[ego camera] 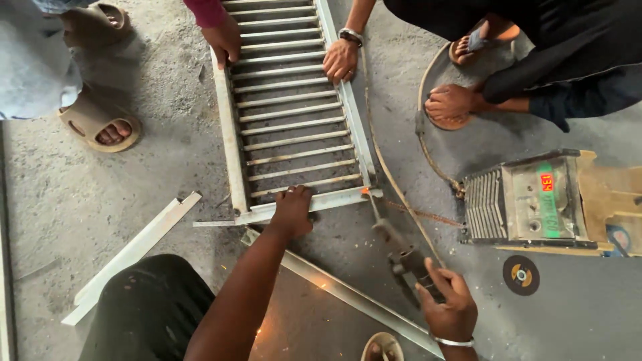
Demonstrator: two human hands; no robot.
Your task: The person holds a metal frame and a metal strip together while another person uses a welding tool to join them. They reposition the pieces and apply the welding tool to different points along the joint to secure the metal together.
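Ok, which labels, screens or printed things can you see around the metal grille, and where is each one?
Small display: on top of the grey welding machine at right; rectangular, red glowing digits.
Green strip label: below the display on the same machine; long, narrow.
Disc label: centre of the black cutting disc on the floor in front of the machine; round, yellow and dark.
Blue round print: on the brown cardboard at far right, partly cut off.

One head-worn camera looks steeply down, fairly near, at the concrete floor [575, 314]
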